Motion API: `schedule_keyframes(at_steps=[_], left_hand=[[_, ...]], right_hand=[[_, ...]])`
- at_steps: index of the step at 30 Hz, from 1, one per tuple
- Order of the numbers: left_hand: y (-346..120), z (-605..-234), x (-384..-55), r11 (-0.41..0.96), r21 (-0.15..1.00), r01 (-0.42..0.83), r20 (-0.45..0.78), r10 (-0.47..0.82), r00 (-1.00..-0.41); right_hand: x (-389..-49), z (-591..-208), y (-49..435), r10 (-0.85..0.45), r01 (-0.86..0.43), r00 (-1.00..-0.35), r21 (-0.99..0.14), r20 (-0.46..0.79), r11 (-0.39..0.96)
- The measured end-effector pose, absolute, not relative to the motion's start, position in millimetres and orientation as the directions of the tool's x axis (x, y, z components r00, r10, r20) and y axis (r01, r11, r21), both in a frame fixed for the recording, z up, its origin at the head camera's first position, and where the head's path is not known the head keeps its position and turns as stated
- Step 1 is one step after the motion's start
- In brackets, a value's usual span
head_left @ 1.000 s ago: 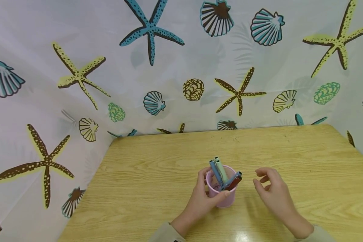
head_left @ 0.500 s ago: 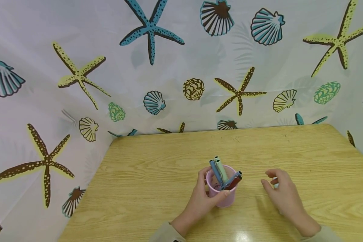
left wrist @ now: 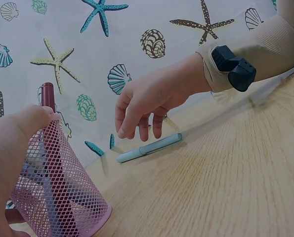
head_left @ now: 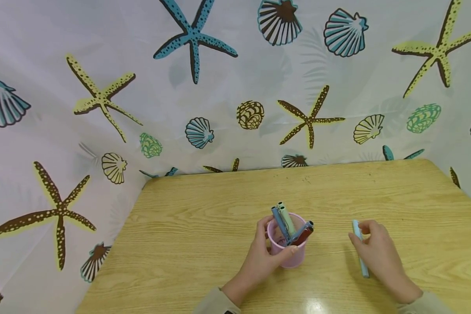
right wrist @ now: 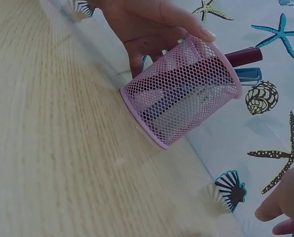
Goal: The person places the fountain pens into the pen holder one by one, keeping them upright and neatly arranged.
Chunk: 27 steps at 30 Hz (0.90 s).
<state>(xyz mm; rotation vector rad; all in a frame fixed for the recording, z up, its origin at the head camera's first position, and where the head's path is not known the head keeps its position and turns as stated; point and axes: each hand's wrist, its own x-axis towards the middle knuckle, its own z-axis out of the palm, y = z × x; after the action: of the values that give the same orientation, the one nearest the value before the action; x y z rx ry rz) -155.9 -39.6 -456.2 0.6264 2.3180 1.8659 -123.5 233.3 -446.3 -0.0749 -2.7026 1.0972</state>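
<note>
A pink mesh pen cup (head_left: 294,261) stands on the wooden table, and my left hand (head_left: 255,261) grips it round the side, thumb at the rim. Several capped pens lean inside: pale green pens (head_left: 287,219), blue ones (head_left: 280,224) and a dark red pen (head_left: 304,237). To the right, a light blue pen (head_left: 363,267) lies on the tabletop. Above that pen hovers my right hand (head_left: 380,256), fingers loosely bent downward and holding nothing. The left wrist view shows a gap between those fingertips and the light blue pen (left wrist: 149,149).
The wood-grain table (head_left: 204,209) reaches back to a white cloth (head_left: 227,87) printed with starfish and shells, which hangs behind it and along both sides. A dark wrist camera (left wrist: 234,68) is strapped over the right sleeve.
My right hand has shifted to the right, away from the pen cup, and the light blue pen beneath it has come into view. My left hand keeps its grip on the cup.
</note>
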Motion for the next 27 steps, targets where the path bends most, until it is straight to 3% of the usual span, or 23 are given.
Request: schedule_keyframes(at_steps=[14, 20, 27], left_hand=[[-41.7, -425.0, -142.4, 0.13, 0.963, 0.235, 0.167, 0.398, -0.902], [-41.9, -449.6, -153.8, 0.161, 0.954, 0.253, 0.175, 0.384, -0.906], [-42.8, -423.3, -142.0, 0.134, 0.965, 0.225, 0.156, 0.398, -0.904]], right_hand=[[-127.6, -449.7, 240.3, 0.157, 0.11, -0.987, -0.6, 0.026, 0.792], [-131.7, -451.8, 241.8, 0.148, 0.114, -0.989, -0.588, 0.01, 0.801], [-136.1, -456.1, 243.1, 0.104, 0.067, -0.994, -0.575, 0.031, 0.815]])
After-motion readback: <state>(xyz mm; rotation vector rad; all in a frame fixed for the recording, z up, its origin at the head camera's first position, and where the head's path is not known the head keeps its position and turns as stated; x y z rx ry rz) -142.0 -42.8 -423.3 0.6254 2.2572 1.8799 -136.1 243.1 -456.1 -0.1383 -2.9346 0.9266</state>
